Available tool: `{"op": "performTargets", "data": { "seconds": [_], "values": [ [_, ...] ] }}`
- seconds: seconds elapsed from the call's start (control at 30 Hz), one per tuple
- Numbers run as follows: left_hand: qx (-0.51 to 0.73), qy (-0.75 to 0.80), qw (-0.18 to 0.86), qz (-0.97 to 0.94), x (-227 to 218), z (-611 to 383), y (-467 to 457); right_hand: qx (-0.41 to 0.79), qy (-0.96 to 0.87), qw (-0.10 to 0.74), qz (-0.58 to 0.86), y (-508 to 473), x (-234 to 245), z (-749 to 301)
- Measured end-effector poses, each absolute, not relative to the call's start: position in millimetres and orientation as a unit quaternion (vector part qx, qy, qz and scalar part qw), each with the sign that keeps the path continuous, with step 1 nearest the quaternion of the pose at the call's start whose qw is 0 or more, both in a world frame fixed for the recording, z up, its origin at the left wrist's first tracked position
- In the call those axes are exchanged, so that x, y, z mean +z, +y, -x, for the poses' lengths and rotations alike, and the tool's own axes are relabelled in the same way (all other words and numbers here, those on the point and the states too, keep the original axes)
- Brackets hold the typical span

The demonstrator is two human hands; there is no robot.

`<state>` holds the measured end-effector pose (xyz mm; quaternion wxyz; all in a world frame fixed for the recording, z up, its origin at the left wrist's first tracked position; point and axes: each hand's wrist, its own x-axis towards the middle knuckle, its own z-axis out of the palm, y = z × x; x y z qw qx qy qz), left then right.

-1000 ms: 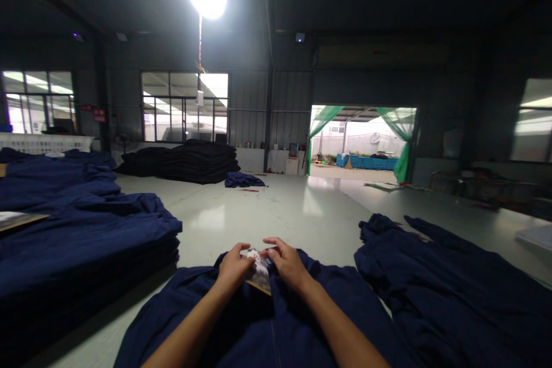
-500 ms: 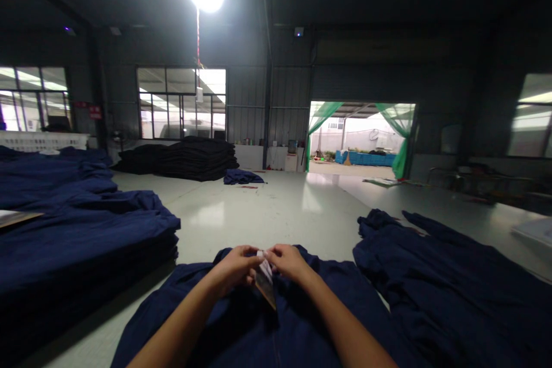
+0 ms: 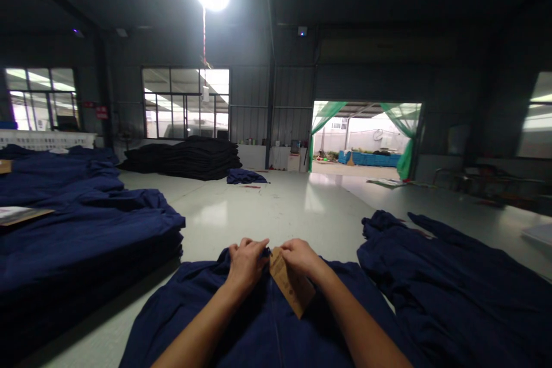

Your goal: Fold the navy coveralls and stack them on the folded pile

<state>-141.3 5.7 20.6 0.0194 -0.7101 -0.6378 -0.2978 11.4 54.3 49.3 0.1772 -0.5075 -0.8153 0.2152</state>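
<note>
A dark blue garment (image 3: pixel 241 328) lies spread on the pale table in front of me. My left hand (image 3: pixel 246 261) is closed at its top edge, fingers pinched at the collar. My right hand (image 3: pixel 301 257) is closed too, pinching the top of a brown cardboard tag (image 3: pixel 292 286) that lies on the garment between my wrists. Both hands meet at the tag's upper end.
A tall stack of blue garments (image 3: pixel 81 236) fills the left side, with a card (image 3: pixel 21 214) on it. More blue garments (image 3: pixel 452 282) lie loose at the right. A black fabric pile (image 3: pixel 194 158) sits far back, near an open doorway (image 3: pixel 366 141).
The tag has turned from edge-on with a white slip to lying flat, brown face up. Both hands stay at the collar, with the camera shifted slightly.
</note>
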Motion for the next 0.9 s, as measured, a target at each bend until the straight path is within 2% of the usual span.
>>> {"op": "performTargets", "data": {
  "seconds": [0.17, 0.57, 0.9],
  "values": [
    [-0.314, -0.65, 0.002, 0.692, 22, 140, 4, 0.248, -0.807, 0.211, 0.493, 45, 53, -9],
    [-0.325, -0.648, 0.042, 0.688, 39, 134, 1, 0.331, -0.719, 0.255, 0.555, 37, 70, -23],
    [-0.338, -0.63, 0.05, 0.698, 57, 129, -13, 0.37, -0.725, 0.213, 0.541, 32, 71, -25]
  ]
}}
